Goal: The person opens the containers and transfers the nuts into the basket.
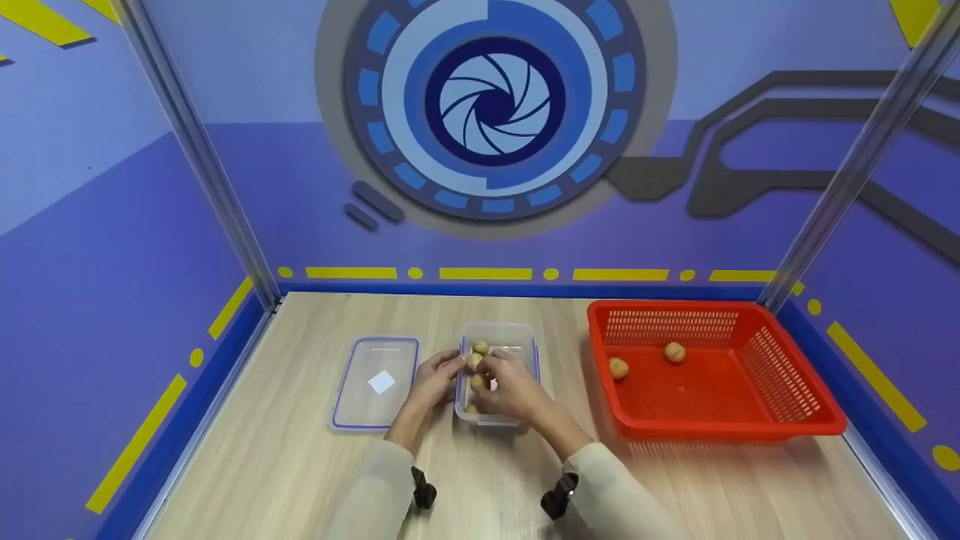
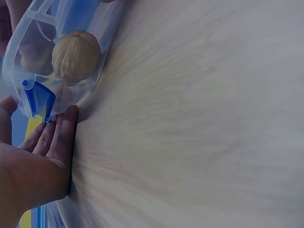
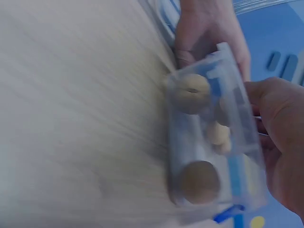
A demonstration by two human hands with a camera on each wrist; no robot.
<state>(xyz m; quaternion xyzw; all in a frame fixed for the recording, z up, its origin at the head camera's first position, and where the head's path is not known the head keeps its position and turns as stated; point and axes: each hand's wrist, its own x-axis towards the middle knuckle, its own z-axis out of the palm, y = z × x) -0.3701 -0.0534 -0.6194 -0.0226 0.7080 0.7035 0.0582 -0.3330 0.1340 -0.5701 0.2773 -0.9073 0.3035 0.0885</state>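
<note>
A clear plastic box [image 1: 497, 420] with blue clips stands mid-table in the head view, several walnuts [image 1: 480, 347] gathered along its left side. My left hand [image 1: 435, 381] lies along the box's left wall, straight fingers [image 2: 54, 137] touching outside near the blue clip [image 2: 40, 99], thumb by the rim. My right hand [image 1: 512, 388] reaches over the box from the right; its thumb and fingers are bent inside, pinching a walnut [image 1: 478, 382]. The right wrist view shows walnuts [image 3: 199, 183] through the box wall, with part of the right hand's fingers hidden behind it.
The box's lid [image 1: 375, 405], clear with a blue-violet seal and a white label [image 1: 382, 382], lies left of the box. A red plastic basket [image 1: 720, 431] on the right holds two walnuts [image 1: 675, 352]. Purple panels [image 1: 247, 172] border the wooden table [image 1: 300, 472].
</note>
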